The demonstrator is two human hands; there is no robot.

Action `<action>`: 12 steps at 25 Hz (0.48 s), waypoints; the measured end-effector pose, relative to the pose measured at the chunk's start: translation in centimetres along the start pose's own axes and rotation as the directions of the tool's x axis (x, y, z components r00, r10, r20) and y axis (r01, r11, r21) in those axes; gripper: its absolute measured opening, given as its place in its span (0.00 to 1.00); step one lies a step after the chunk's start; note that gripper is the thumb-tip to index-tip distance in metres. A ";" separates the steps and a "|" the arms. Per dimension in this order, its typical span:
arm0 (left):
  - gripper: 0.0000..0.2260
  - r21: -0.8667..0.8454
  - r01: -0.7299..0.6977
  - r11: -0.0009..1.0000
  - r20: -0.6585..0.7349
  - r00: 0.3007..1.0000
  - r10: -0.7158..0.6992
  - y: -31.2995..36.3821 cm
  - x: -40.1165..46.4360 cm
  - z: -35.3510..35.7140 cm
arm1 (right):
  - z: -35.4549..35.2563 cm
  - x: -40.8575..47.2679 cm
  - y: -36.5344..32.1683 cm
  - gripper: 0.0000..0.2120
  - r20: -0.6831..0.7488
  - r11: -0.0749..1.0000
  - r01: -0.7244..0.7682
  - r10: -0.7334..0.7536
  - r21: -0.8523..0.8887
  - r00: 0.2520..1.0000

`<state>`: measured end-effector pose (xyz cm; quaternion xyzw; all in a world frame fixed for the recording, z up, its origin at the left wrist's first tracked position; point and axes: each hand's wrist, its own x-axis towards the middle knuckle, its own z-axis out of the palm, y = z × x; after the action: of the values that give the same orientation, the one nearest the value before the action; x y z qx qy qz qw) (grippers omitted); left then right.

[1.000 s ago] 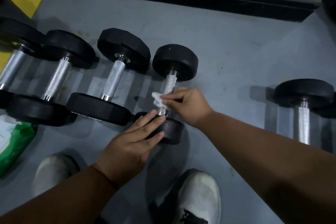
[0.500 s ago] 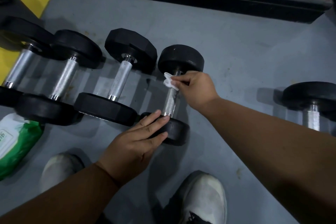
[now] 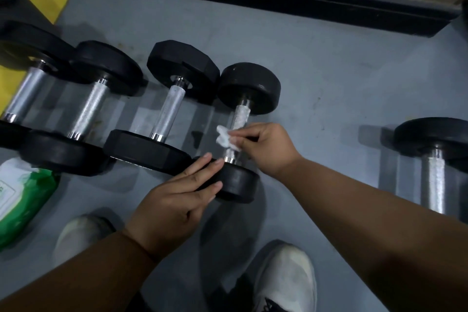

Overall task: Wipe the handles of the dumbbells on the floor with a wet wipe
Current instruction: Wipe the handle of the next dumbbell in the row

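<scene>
From the head camera, the round-headed dumbbell (image 3: 243, 132) being cleaned lies on the grey floor (image 3: 329, 71), rightmost of a row of four, just beside the hexagonal-headed dumbbell (image 3: 164, 114). The right hand (image 3: 266, 148) pinches a crumpled white wet wipe (image 3: 224, 137) between thumb and fingertips, pressed against the lower half of the knurled steel handle (image 3: 240, 118). The left hand (image 3: 174, 200) lies flat with straight fingers on the near rubber head (image 3: 238, 180), steadying it without curling round anything.

The dumbbell looks heavy and rigid, but round heads would likely roll under a sideways push, so holding down the near head seems the sensible place to brace it. The knurled handle probably drags on the wipe; the wipe itself is soft, limp and likely to tear or bunch, so a wrapped grip around the bar should serve better than a fingertip pinch.

Left of the near head lies a green wet-wipe pack (image 3: 22, 200). Another dumbbell (image 3: 435, 159) sits well apart to the right. White shoes (image 3: 286, 284) show below.
</scene>
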<state>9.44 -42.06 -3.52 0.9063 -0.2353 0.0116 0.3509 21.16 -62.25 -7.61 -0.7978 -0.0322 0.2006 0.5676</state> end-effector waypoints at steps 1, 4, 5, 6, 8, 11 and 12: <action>0.11 -0.004 0.008 1.000 -0.009 1.000 -0.008 0.1 0.0 0.1 | -0.2 0.7 -0.4 0.07 -0.064 1.000 -0.005 0.004 -0.017 0.998; 0.11 -0.046 0.017 0.999 -0.019 1.000 -0.017 -0.1 -0.1 0.2 | -1.1 3.0 -0.8 0.06 -0.193 0.993 -0.035 0.012 -0.117 0.981; 0.12 -0.059 0.022 0.998 -0.021 1.000 -0.023 -0.2 -0.1 0.1 | -1.1 3.2 -0.8 0.06 -0.203 0.993 -0.057 0.036 -0.102 0.979; 0.12 -0.057 0.026 0.998 -0.018 0.999 -0.027 -0.2 -0.2 0.0 | -0.9 3.1 -0.7 0.06 -0.203 0.995 -0.071 0.056 -0.069 0.978; 0.11 -0.001 0.023 1.000 0.000 1.000 -0.023 0.0 -0.1 -0.1 | -0.3 1.8 -0.4 0.06 -0.172 0.997 -0.059 0.051 -0.042 0.984; 0.13 0.115 0.042 0.993 0.054 0.997 -0.049 0.7 0.1 -0.2 | 0.3 -0.7 -0.1 0.06 -0.105 0.994 -0.013 0.001 -0.110 0.994; 0.15 0.146 0.050 0.988 0.079 0.995 -0.062 1.3 0.4 -0.4 | 0.1 -1.7 -0.1 0.06 -0.107 0.989 0.002 -0.019 -0.151 0.994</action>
<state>9.27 -42.76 -2.32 0.9351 -0.2229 -0.0191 0.2749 19.61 -62.58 -7.03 -0.8478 -0.0207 0.1511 0.5079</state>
